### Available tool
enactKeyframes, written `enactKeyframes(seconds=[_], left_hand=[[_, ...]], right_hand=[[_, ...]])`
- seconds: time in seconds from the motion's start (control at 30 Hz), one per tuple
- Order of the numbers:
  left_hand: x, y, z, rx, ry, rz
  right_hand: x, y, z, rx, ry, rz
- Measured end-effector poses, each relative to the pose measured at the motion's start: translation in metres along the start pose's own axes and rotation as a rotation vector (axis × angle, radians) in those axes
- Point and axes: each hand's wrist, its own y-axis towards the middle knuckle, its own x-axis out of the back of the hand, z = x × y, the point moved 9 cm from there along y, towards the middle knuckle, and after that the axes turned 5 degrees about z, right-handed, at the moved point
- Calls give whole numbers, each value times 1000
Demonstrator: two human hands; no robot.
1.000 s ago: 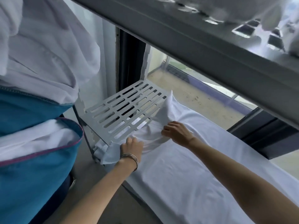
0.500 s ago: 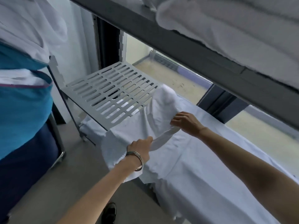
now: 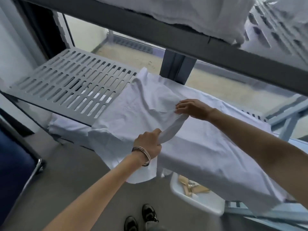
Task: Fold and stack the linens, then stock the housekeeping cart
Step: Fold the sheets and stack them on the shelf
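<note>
A white sheet (image 3: 208,147) lies spread over the middle shelf (image 3: 70,84) of a grey slotted rack, and its left end hangs off the front edge. My left hand (image 3: 148,142), bangles on the wrist, grips a rolled edge of the sheet near the shelf's front. My right hand (image 3: 191,108) pinches the same edge further back, so the cloth arcs between the two hands. White towels (image 3: 200,12) are piled on the shelf above.
The rack's dark top rail (image 3: 166,35) crosses just above my hands. A white tub (image 3: 191,197) with wooden items stands under the shelf. A dark blue cart bag (image 3: 13,172) with a metal frame is at the left. My shoes (image 3: 146,215) are on the grey floor.
The view has swung right, so the blue bag has slid to the frame's left edge. Both hands pulled the sheet's edge toward me and lifted it, drawing more cloth off the slotted shelf.
</note>
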Motion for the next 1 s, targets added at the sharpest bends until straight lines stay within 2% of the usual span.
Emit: enactKeyframes(seconds=[0.3, 0.6, 0.7, 0.87, 1.0], left_hand=[[-71, -6, -118, -125, -25, 97], [-178, 0, -257, -148, -55, 179], [-221, 3, -309, -149, -19, 252], [-281, 16, -374, -176, -17, 317], [-313, 28, -412, -203, 57, 288]], right_hand=[[-13, -129, -14, 19, -8, 213], [-29, -270, -46, 155, -155, 183], [-33, -323, -53, 195, -210, 233], [-58, -385, -82, 174, -334, 270], [-75, -419, -104, 149, -284, 278]])
